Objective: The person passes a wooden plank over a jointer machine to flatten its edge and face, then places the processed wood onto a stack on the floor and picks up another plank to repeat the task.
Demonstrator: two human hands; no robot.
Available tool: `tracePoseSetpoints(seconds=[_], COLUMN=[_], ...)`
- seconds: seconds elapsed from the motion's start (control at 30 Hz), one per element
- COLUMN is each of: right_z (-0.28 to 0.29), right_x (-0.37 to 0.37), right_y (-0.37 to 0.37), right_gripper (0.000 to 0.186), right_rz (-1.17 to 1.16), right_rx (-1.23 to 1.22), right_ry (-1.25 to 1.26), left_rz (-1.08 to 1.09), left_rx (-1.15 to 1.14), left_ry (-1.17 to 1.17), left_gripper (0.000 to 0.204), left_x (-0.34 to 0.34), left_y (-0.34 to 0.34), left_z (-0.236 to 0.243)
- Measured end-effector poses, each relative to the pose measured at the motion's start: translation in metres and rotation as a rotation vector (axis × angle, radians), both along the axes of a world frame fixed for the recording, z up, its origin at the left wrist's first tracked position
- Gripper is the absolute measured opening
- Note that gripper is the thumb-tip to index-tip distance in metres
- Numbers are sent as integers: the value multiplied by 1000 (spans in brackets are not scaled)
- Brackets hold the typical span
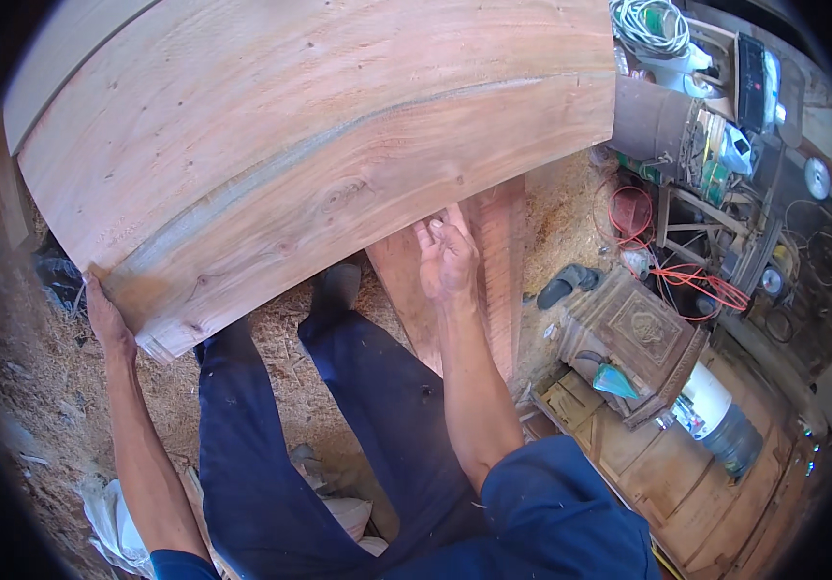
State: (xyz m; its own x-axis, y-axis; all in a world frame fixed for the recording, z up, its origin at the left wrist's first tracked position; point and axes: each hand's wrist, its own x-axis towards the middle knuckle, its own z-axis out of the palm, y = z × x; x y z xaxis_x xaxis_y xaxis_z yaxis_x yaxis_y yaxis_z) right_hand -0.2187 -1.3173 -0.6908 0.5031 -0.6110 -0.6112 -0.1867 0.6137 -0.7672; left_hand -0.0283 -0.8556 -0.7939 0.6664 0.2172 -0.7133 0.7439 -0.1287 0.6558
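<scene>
A broad, pale reddish wooden board (338, 193) with a grey streak along its grain and a few knots spans the upper part of the head view. My left hand (108, 317) grips its near left corner, the fingers partly hidden behind the end. At the middle of the near edge, my right hand (450, 256) is closed on the board from below, fingertips and thumb at the edge; some fingers are curled out of sight. Beneath it, other reddish planks (493, 256) lean or lie by my right forearm.
Sawdust and shavings cover the floor (290, 362) around my feet. To the right are a dark slipper (569, 283), a carved wooden box (640, 329), a large plastic bottle (720, 425) and an orange cord (701, 285). A cluttered bench with a coiled pale cable (650, 27) stands at far right.
</scene>
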Motion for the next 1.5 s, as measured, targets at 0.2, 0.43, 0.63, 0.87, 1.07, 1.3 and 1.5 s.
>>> tracePoseSetpoints(seconds=[0.2,0.43,0.63,0.87,1.07,1.3,1.5], right_z=[0,-4,1,-20,-8,2,-10], right_x=[-12,-13,-7,1,14,17,-26], right_y=[-4,10,6,-8,-15,-10,-26], right_gripper=[74,78,78,74,75,69,67], right_rz=[-63,-50,-28,-364,-84,181,485], right_rx=[112,2,8,102,-600,-675,-1153], right_ry=[-35,-8,7,134,648,679,882], left_rz=[-29,-46,-163,-259,-439,-424,-87], left_rx=[114,114,397,479,627,625,202], left_ry=[-65,-38,-102,-194,-298,-210,209], left_gripper=[62,61,66,67,69,70,74], left_x=[-3,3,-1,-1,-18,-49,-68], left_y=[1,0,-8,2,17,10,1], left_z=[-4,-3,-4,-13,-17,-3,18])
